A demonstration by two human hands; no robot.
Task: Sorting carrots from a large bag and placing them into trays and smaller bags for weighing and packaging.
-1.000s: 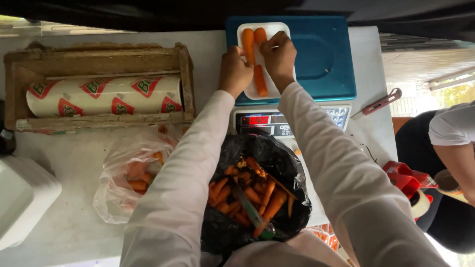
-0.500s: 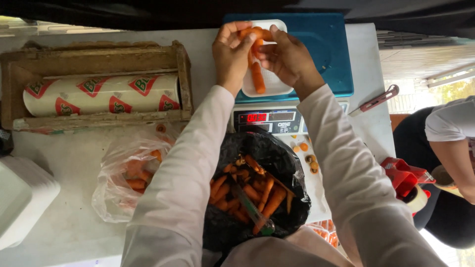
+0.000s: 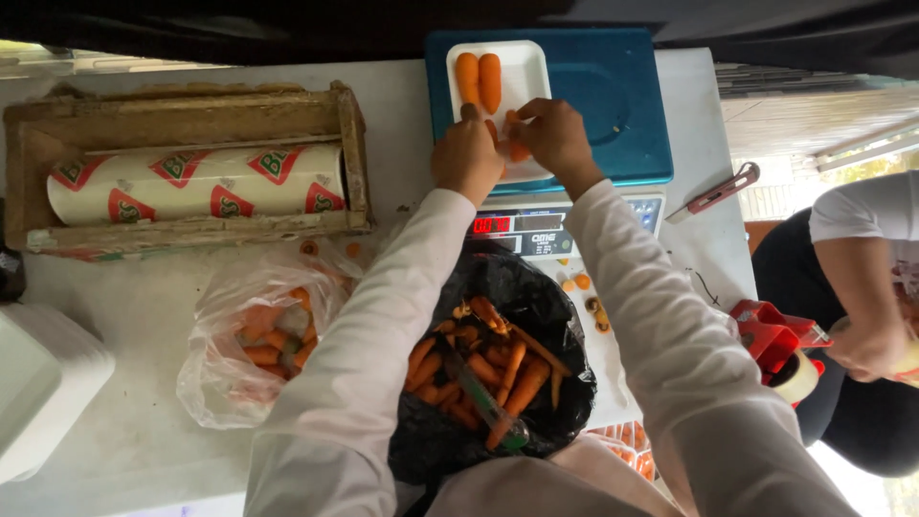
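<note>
A white foam tray lies on the blue platform of a digital scale. Two carrots rest side by side at the tray's far end. My left hand and my right hand meet over the tray's near end, both gripping a carrot that shows between the fingers. Below my arms, a black plastic bag holds several carrots and a green-handled knife.
A wooden box holding a printed roll of wrap stands at left. A clear bag of carrots lies below it, white foam trays at far left. A red-handled cutter and red tape dispenser sit right, near another person.
Two carrots held up half a second ago now lie at the tray's far end. Both hands came back down to the near end and hold another carrot.
</note>
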